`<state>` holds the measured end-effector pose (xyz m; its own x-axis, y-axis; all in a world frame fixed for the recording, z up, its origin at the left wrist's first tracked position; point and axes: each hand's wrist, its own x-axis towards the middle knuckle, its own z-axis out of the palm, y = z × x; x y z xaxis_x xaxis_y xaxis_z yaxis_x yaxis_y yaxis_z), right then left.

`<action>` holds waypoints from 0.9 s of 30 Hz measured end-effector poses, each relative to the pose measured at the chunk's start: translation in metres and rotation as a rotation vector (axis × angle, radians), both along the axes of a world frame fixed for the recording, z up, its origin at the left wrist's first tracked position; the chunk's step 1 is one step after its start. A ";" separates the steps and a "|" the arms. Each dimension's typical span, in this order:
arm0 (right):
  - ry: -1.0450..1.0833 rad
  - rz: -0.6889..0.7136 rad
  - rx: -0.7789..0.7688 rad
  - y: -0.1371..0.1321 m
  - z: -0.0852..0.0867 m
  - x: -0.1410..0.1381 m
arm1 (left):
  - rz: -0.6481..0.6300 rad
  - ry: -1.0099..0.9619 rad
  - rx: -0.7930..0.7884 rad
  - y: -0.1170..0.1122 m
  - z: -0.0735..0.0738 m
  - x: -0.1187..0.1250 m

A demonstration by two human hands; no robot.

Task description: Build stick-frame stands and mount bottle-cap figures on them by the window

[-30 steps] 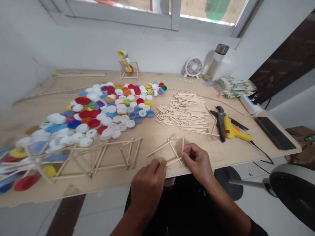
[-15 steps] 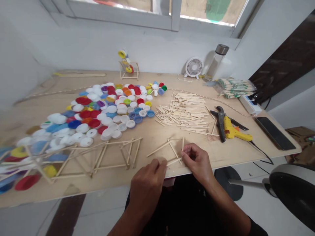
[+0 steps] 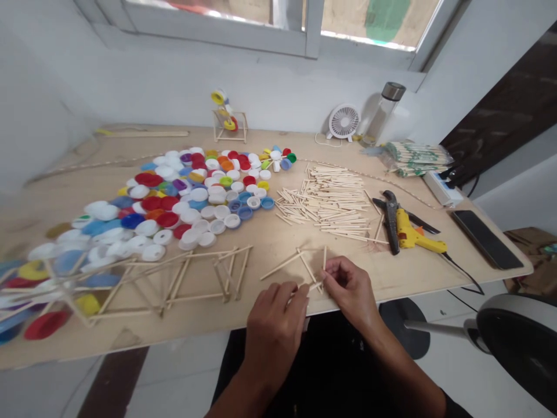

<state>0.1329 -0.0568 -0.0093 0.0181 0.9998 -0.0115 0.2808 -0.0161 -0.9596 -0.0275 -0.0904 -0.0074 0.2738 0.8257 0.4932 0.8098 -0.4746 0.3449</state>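
Observation:
At the table's front edge, my right hand (image 3: 351, 285) pinches the corner of a small frame of wooden sticks (image 3: 307, 266), where a stick stands up past the fingertips. My left hand (image 3: 276, 322) is closed on a short wooden stick (image 3: 314, 285) whose end shows between the two hands and touches or nearly touches that corner. The rest of this stick is hidden by the fingers. To the left lies a longer truss of joined sticks (image 3: 195, 299), apart from both hands.
Plastic bottle caps (image 3: 167, 219) cover the left of the table. Loose sticks (image 3: 342, 200) are heaped ahead. At right lie a black-handled cutter (image 3: 391, 223), a yellow glue gun (image 3: 415, 237) and a phone (image 3: 486, 239). A fan (image 3: 343, 122) and bottle (image 3: 383, 113) stand behind.
My left hand has moved right along the stick, closer to my right hand. The right hand keeps its pinch on the frame's corner. The view has shifted slightly.

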 end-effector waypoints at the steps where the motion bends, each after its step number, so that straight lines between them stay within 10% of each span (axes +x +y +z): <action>1: -0.001 0.002 0.000 0.000 0.000 0.000 | -0.013 -0.019 -0.007 0.001 -0.001 0.002; 27: -0.038 -0.004 0.005 0.000 0.002 -0.001 | -0.117 -0.080 0.025 0.007 -0.011 0.005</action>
